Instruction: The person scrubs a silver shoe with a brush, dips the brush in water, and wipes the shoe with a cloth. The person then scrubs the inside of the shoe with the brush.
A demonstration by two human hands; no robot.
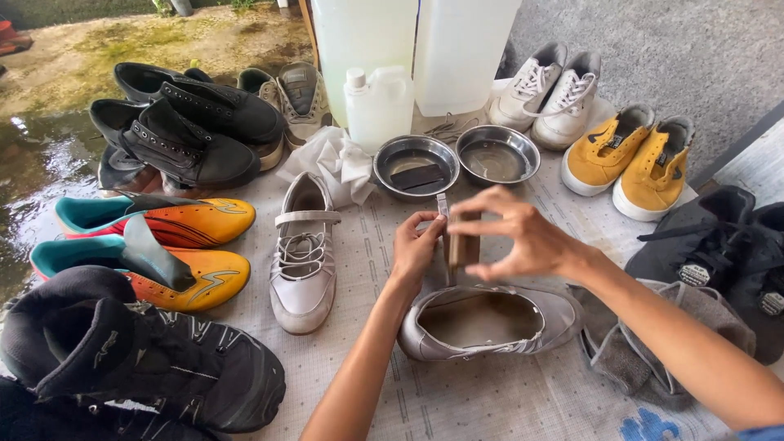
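Two hands, L (415, 245) & R (514, 237), are being pinched shut on a small brown block (463, 245), above a pale grey shoe (490, 320).

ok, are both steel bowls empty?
No. The left steel bowl holds a dark flat rectangular piece, while the right steel bowl seems to hold only some liquid.

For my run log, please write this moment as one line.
left hand: holds strap | right hand: holds brown block | below: silver shoe | behind: two metal bowls
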